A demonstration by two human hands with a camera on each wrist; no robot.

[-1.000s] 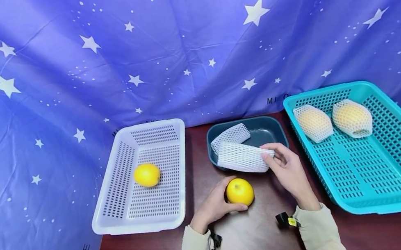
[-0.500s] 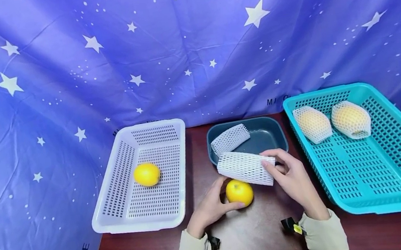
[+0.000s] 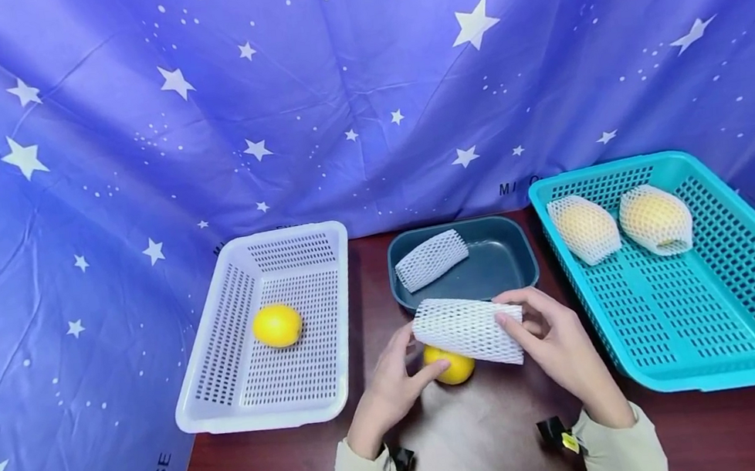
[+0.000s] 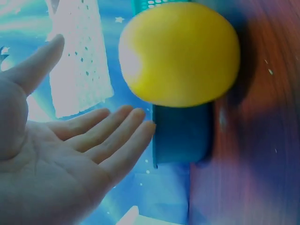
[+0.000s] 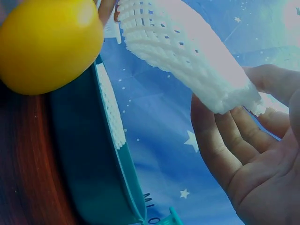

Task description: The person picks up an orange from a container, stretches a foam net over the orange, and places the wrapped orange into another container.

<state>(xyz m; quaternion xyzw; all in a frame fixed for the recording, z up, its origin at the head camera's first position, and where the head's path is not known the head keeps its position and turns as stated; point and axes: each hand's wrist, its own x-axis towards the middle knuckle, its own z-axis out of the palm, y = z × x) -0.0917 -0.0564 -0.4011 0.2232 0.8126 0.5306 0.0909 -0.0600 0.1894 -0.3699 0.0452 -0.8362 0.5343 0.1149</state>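
Note:
A round yellow fruit (image 3: 457,368) rests on the table, partly covered in the head view by a white foam net sleeve (image 3: 466,328). My right hand (image 3: 563,345) pinches the sleeve's right end between thumb and fingers; the right wrist view shows the net tube (image 5: 173,42) hanging in the air. Beside the fruit, my left hand (image 3: 387,391) has its fingers nearly straight and its thumb spread. In the left wrist view that hand (image 4: 89,154) holds nothing, and a gap shows between its fingertips and the fruit (image 4: 180,56).
Behind the hands stands a dark tray (image 3: 500,272) with another foam net sleeve (image 3: 432,260). A white basket (image 3: 343,333) at left holds one yellow fruit (image 3: 277,326). The teal basket (image 3: 736,373) at right holds two net-covered fruits (image 3: 585,229). A starry blue curtain (image 3: 305,88) hangs behind.
My right hand has brought the foam net sleeve from the tray's edge toward me, over the fruit. My left hand has let go of the fruit and moved slightly left and up toward the sleeve's end.

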